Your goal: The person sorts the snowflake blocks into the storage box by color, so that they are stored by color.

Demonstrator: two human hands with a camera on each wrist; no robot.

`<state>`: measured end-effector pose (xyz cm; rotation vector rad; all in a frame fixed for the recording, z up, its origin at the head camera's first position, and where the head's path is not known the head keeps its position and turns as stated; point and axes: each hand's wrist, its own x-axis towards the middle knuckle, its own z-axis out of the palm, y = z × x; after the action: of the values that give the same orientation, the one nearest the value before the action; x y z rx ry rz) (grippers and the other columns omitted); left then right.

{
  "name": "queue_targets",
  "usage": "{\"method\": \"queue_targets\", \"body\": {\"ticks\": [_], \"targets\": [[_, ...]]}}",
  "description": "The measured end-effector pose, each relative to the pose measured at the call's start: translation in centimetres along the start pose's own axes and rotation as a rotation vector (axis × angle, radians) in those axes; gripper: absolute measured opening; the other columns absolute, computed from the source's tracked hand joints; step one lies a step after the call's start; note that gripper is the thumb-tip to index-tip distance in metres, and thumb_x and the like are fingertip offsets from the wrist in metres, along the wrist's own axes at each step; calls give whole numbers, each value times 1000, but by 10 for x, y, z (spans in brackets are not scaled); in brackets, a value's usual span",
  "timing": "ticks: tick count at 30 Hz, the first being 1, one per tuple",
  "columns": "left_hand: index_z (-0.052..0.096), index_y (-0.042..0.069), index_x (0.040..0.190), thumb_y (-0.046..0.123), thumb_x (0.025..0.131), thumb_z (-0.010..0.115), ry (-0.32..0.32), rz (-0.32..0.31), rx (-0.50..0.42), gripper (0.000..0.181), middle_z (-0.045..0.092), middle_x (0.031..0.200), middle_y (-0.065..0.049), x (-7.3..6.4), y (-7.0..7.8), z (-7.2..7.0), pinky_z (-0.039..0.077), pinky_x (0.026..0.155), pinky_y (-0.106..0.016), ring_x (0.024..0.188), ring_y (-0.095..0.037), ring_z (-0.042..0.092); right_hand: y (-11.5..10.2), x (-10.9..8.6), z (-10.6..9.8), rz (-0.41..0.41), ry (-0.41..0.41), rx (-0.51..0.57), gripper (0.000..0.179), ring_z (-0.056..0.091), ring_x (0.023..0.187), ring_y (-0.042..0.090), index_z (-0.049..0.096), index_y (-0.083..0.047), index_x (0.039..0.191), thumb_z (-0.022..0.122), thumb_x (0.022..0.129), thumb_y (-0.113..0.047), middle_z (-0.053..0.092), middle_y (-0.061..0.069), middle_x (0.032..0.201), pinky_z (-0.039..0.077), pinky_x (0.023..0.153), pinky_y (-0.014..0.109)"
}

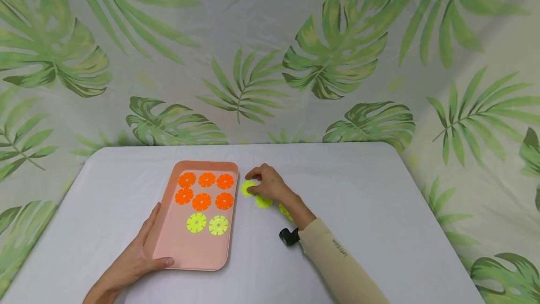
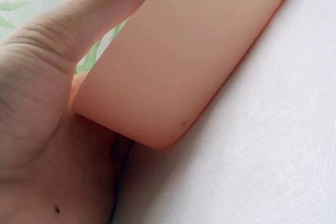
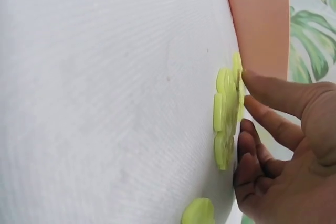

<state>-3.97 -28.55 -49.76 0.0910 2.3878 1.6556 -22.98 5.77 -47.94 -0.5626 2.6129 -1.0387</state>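
Observation:
Near the left of the table lies a pink tray (image 1: 168, 247) with several orange notched interlocking discs (image 1: 201, 201) and two yellow-green ones (image 1: 196, 223) in it. My left hand (image 1: 132, 257) grips its near left corner, thumb at the front rim and fingers along the left side; the left wrist view shows the tray corner (image 2: 157, 103) against the palm. Just right of the tray, thumb and index finger of my right hand (image 1: 272, 184) pinch a yellow-green notched disc (image 1: 246, 188). Another yellow-green disc (image 1: 264, 202) lies under that hand, and a further one (image 1: 285, 211) is partly hidden by the wrist.
A white cloth (image 1: 358, 191) covers the table. Behind it hangs a leaf-print curtain (image 1: 253, 27). A small black device (image 1: 288, 237) sits at the right wrist. In the right wrist view, one loose yellow-green disc (image 3: 198, 212) lies apart from the others.

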Motion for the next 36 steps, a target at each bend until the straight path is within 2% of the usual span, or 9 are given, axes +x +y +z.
{"method": "queue_targets", "body": {"ticks": [3,5,13,19,26,28,30,33,36], "targets": [[-3,41,167,9,82,84,3,44,20,125,-1,177,-14,-1,-1,1,14,115,-10,141,19,14,0,-1,-2,-18,-26,-24,38,55,106,24,75,-9,121,86,86,-17,62,11,117,50,99,37],[-2,39,168,8,82,84,8,78,38,125,1,176,-17,-1,-2,1,18,95,2,135,25,17,0,-2,-3,-21,-42,-36,40,55,106,24,74,-9,122,87,85,-18,61,11,117,50,99,37],[-2,37,168,7,81,83,11,102,37,125,2,176,-20,-1,-2,1,17,95,2,134,25,18,1,-4,-4,15,-40,-20,40,54,100,19,69,-8,116,89,84,-18,59,7,110,50,91,31],[-3,39,167,9,82,84,8,61,35,126,0,176,-17,-1,-1,1,17,94,3,132,27,17,2,-7,-7,-8,-23,82,31,53,84,17,66,-11,111,85,86,-9,63,8,100,47,72,24],[-5,38,168,8,81,84,-2,38,16,128,-3,177,-15,-1,0,0,14,96,3,138,22,13,1,-9,-12,2,-32,155,23,56,76,15,68,-13,110,80,91,-10,63,6,99,47,65,22],[-5,38,167,8,80,85,-3,28,16,129,-4,177,-14,-1,1,0,10,115,-9,151,6,7,-1,-10,-13,11,-40,182,23,59,75,15,68,-13,112,80,92,-10,63,7,100,49,65,23],[-6,40,167,8,80,86,-7,9,4,130,-5,177,-13,0,2,0,5,128,-36,157,-18,3,-3,-10,-13,14,-45,220,24,64,74,17,67,-12,113,79,93,-9,62,8,100,53,66,24],[-6,41,167,7,78,86,-17,-12,-20,132,-7,177,-12,1,3,0,0,117,-74,154,-43,0,-6,-10,-14,18,-42,280,25,70,74,23,65,-9,116,77,94,-7,61,10,101,57,68,29],[-6,41,167,6,78,87,-25,-20,-31,133,-8,177,-12,1,3,0,0,116,-74,154,-45,-1,-9,-11,-15,15,-27,315,27,71,77,29,63,-9,119,76,95,-9,60,10,101,57,68,29]]}}
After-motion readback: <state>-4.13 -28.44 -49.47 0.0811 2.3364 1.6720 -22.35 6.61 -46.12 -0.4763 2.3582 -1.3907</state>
